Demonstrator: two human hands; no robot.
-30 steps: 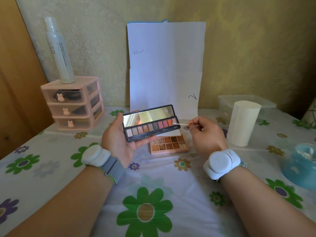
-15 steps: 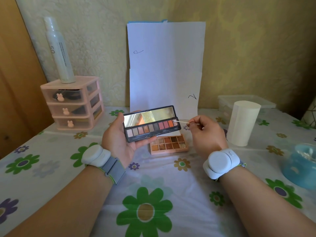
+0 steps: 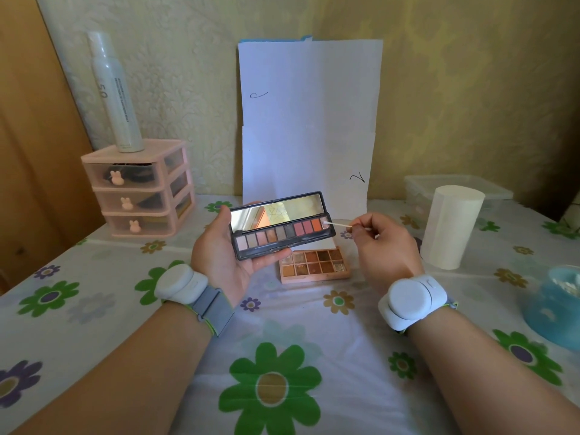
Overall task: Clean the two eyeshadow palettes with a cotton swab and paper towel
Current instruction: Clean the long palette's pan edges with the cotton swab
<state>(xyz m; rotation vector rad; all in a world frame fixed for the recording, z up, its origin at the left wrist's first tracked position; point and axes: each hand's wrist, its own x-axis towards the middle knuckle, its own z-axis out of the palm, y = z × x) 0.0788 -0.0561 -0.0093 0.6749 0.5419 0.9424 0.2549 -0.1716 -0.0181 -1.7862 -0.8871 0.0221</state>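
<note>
My left hand (image 3: pixel 219 259) holds an open black eyeshadow palette (image 3: pixel 282 229) with a mirror lid and one row of colour pans, lifted above the table. Between thumb and fingers, my right hand (image 3: pixel 381 246) pinches a cotton swab (image 3: pixel 338 224). The swab's tip touches the rightmost pan at the palette's right end. Under the black palette, a second, pink palette (image 3: pixel 315 265) with brown pans lies open on the tablecloth. A white paper towel roll (image 3: pixel 448 227) stands upright to the right.
A pink three-drawer organiser (image 3: pixel 141 189) with a white spray bottle (image 3: pixel 114 92) on top stands at the back left. White paper sheets (image 3: pixel 309 120) lean on the wall. A clear lidded box (image 3: pixel 455 186) sits behind the roll. A blue tub of swabs (image 3: pixel 555 306) is at the right edge.
The swab tip has shifted slightly up along the rightmost pan. The black palette has barely moved in my left hand.
</note>
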